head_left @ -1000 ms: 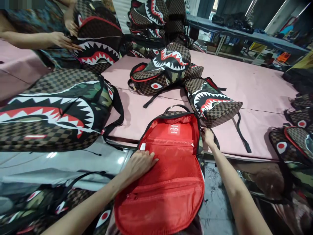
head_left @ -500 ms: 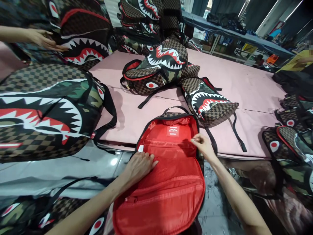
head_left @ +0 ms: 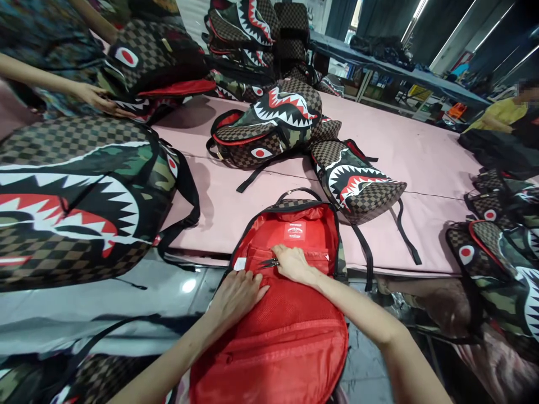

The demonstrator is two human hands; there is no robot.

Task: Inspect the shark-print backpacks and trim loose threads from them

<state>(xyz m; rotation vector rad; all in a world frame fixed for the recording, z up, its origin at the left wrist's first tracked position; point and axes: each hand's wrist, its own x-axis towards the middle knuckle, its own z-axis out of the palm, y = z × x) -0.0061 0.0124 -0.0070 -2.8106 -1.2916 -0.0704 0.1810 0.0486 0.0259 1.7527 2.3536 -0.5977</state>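
Left hand (head_left: 236, 293) flat, released, on open backpack's (head_left: 278, 336) red lining, right hand (head_left: 292, 264) just beside it pinching small dark snips (head_left: 268, 262) at the inner pocket.

One open red-lined backpack (head_left: 286, 314), perhaps ten closed shark-mouth backpacks (head_left: 76, 196), two hands (head_left: 236, 294).

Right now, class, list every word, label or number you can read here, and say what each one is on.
None can be read.
White label on the red lining of the open backpack: print too small.
White tag by the left hand: blurred.
Shark-mouth backpacks: pictures only, no words.
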